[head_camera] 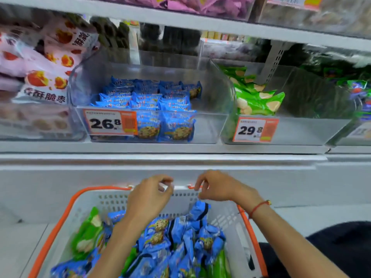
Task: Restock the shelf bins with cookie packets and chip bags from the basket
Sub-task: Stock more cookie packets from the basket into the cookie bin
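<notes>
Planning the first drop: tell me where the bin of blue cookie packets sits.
In the head view, the clear bin of blue cookie packets sits centre-left on the shelf, behind the 26.8 price tag, left of the green chip bags.

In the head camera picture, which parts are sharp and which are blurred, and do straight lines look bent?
Head view: the 26.8 price tag and the blue cookie packets in the middle bin are fairly sharp; the upper shelf and the far right bin are smeared; shelf edges tilt and bow toward the corners from the wide lens; both hands, left hand and right hand, are slightly soft.

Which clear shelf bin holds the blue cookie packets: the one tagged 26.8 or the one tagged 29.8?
The bin tagged 26.8, in the middle; the bin tagged 29.8 beside it holds green bags.
</notes>
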`<state>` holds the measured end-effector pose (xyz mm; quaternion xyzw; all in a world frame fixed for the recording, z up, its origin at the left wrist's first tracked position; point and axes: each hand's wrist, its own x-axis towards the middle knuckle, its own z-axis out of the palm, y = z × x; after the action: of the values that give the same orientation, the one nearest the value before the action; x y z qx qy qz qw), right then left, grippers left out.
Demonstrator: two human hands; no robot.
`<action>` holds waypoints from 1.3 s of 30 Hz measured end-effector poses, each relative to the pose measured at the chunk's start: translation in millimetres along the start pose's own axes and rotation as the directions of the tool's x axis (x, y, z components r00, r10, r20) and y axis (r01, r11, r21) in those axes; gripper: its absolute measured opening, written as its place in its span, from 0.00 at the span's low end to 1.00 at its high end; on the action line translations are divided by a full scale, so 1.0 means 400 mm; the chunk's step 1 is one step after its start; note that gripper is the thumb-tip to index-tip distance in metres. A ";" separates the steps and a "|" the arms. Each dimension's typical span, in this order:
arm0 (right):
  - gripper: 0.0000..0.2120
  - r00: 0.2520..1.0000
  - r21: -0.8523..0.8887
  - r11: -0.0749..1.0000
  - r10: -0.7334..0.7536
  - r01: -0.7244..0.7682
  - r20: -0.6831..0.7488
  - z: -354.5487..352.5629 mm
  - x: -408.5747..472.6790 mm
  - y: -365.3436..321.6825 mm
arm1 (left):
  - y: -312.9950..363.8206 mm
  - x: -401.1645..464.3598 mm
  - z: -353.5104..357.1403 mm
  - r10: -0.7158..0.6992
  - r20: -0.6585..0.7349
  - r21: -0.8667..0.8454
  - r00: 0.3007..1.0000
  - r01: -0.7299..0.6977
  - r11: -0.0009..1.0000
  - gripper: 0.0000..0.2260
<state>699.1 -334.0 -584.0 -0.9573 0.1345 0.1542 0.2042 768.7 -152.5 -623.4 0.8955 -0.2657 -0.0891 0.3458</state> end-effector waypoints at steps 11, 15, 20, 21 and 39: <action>0.32 0.907 -0.116 0.991 0.110 -0.068 0.406 0.360 0.052 0.127 | -0.169 -0.076 0.341 -0.271 0.683 0.127 0.679 0.254 0.959 0.19; 0.28 0.957 -0.117 0.992 0.084 -0.053 0.278 0.404 0.048 0.158 | -0.162 -0.083 0.375 -0.283 0.731 0.155 0.621 0.253 0.955 0.22; 0.17 0.986 0.026 0.995 0.092 -0.096 0.140 0.389 0.070 0.169 | -0.176 -0.074 0.380 -0.263 0.727 0.055 0.634 0.327 0.943 0.26; 0.14 0.988 0.065 0.993 0.091 -0.099 0.124 0.378 0.076 0.168 | -0.174 -0.077 0.373 -0.264 0.718 0.033 0.644 0.347 0.937 0.29; 0.13 0.993 0.735 0.670 0.044 -0.108 0.105 0.099 0.039 -0.019 | -0.083 -0.024 0.040 -0.195 0.440 -0.574 0.877 0.441 0.690 0.34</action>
<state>706.1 -313.1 -621.2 -0.7796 0.2170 0.1324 0.5724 768.8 -135.9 -657.6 0.7176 -0.1110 -0.3916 0.5650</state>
